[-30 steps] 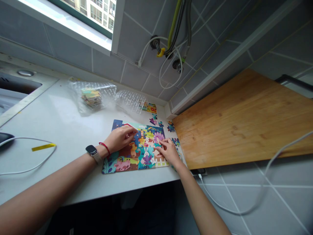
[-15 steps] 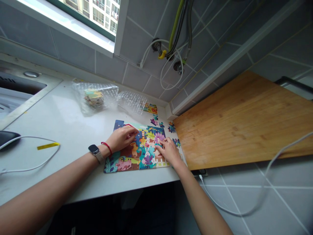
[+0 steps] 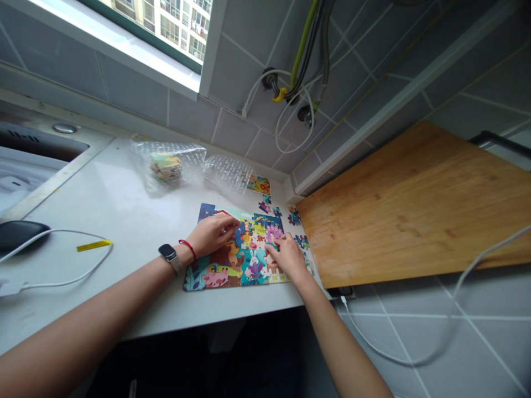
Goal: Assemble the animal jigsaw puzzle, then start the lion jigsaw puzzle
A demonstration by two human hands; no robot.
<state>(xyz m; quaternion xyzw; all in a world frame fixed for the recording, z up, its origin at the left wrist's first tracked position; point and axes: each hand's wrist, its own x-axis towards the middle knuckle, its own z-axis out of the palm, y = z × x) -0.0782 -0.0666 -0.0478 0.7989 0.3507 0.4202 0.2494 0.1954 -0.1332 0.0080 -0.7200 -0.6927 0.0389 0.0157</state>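
A colourful jigsaw puzzle [image 3: 254, 265] with cartoon animals lies on the white counter, its pieces joined over most of the picture. Over its upper left part rests my left hand [image 3: 214, 233], wearing a watch and a red cord; the fingers are curled together, and whatever they may hold is hidden. My right hand [image 3: 288, 257] is at the right side of the puzzle, thumb and forefinger closed around a puzzle piece [image 3: 272, 245] at the picture's surface. Loose puzzle pieces [image 3: 267, 205] lie behind the puzzle, and more pieces [image 3: 293, 215] sit by the board.
Behind the puzzle lie a clear plastic bag [image 3: 166, 166] with stacked pieces and another crumpled bag [image 3: 226, 171]. A wooden board [image 3: 415, 210] borders the right side. Leftward are a white cable [image 3: 70, 283], a yellow strip [image 3: 94, 245], a black object [image 3: 20, 236] and a sink [image 3: 50, 146].
The view has shifted slightly, so the counter and its things appear a little farther right. Both hands keep nearly the same places on the puzzle.
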